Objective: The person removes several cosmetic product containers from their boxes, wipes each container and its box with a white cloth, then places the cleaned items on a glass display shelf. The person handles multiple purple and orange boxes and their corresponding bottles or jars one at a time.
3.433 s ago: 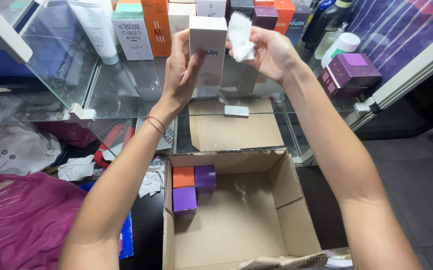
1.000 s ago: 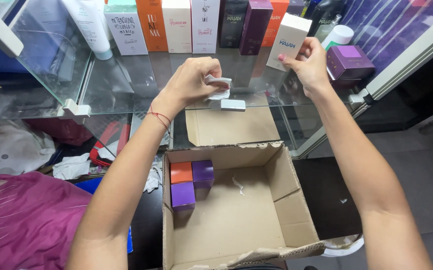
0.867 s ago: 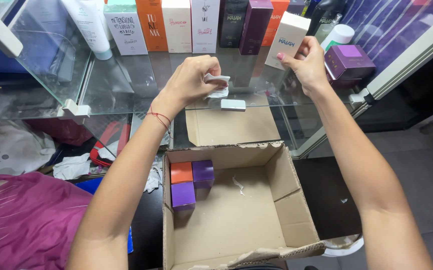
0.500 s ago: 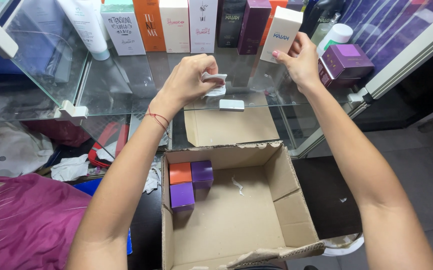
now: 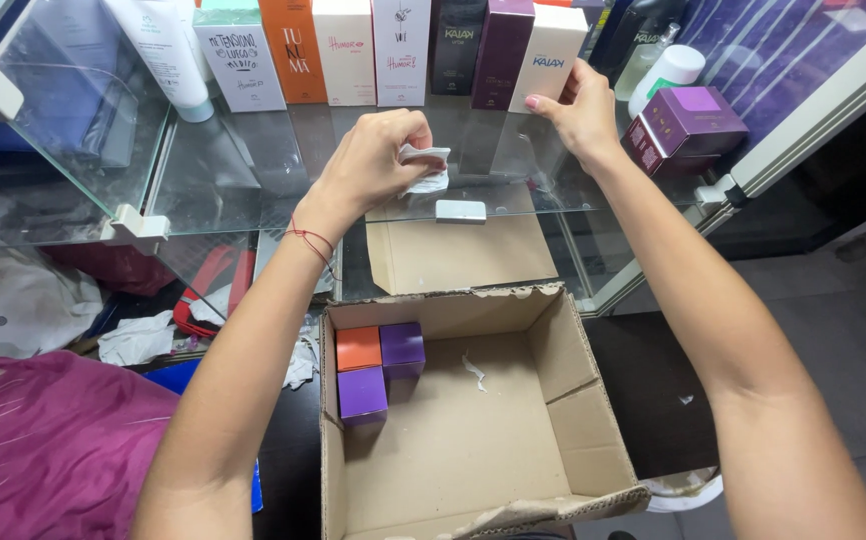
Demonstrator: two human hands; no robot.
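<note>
Cloth [image 5: 425, 168], white and crumpled, clamped in left grip [image 5: 378, 165]; right grip [image 5: 581, 112] touches white box [image 5: 549, 58].

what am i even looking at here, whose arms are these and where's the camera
The camera sits on a person's head and looks down, so the two bare arms are that person's own. There is only this one view.

The left hand is closed on a crumpled white cloth over a glass shelf. The right hand touches a white box at the end of a row of upright boxes at the back of the shelf. A purple box lies further right.

Below the shelf stands an open carton. In its corner are three small boxes: one orange, two purple.
</note>
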